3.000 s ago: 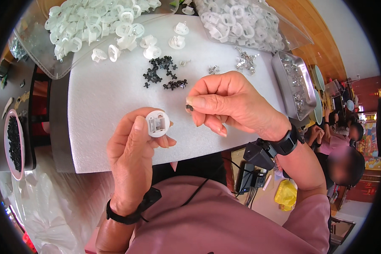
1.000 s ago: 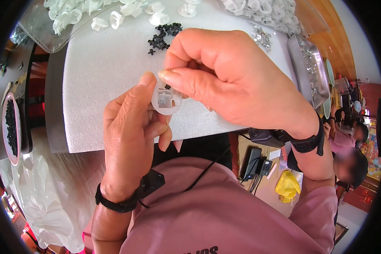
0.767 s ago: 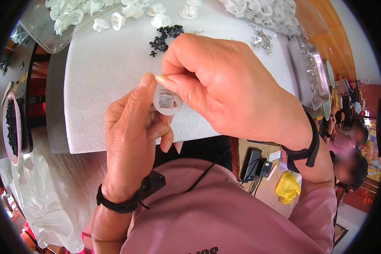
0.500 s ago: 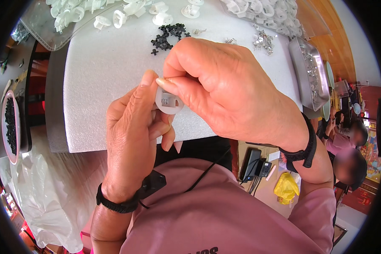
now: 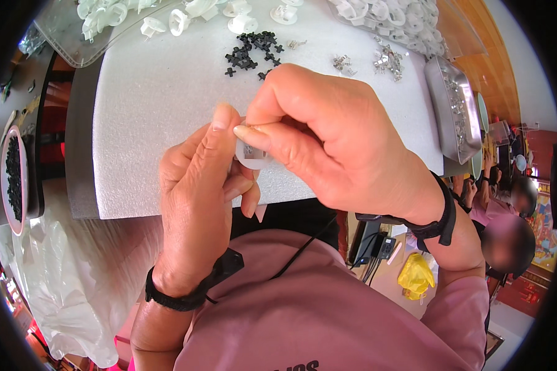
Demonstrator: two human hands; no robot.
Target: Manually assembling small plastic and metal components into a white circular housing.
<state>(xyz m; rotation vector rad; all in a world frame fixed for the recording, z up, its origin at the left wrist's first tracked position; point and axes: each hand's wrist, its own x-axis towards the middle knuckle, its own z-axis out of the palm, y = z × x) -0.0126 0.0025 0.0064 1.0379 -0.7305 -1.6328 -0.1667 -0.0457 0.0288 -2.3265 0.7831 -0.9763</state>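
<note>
**Both hands pinched on one white round part, held above foam pad**

L hand (image 5: 198,198): closed grip, thumb up along the left edge of the white round part (image 5: 252,156), other fingers curled under/behind it. Holding it from below.

R hand (image 5: 328,142): fingers bunched tight, thumb + index tip pressed onto the part's top face from the right. Can't tell if sth small is between the R fingertips, too hidden. Both hands touch each other at the part.

Part loc: between the two hands, frame centre, held over the near edge of the white foam sheet (image 5: 148,111), not resting on it. Only a sliver of the disc shows w/ a small grey/metal bit in its middle.

Around:
- pile of small black cross-shaped pieces (image 5: 254,52) on the foam, well beyond the hands
- small metal clips (image 5: 387,59) scattered on the foam, far right, near a metal tray (image 5: 455,105) w/ more metal bits
- loose white plastic parts (image 5: 179,18) at far edge; more in clear trays (image 5: 68,37) top left + top right
- round dish of black pieces (image 5: 12,179) at left, off the foam
- clear plastic bag (image 5: 68,278) hanging lower left
- black wristbands on both wrists; pink shirt below
- other people seated far right, blurred
</note>
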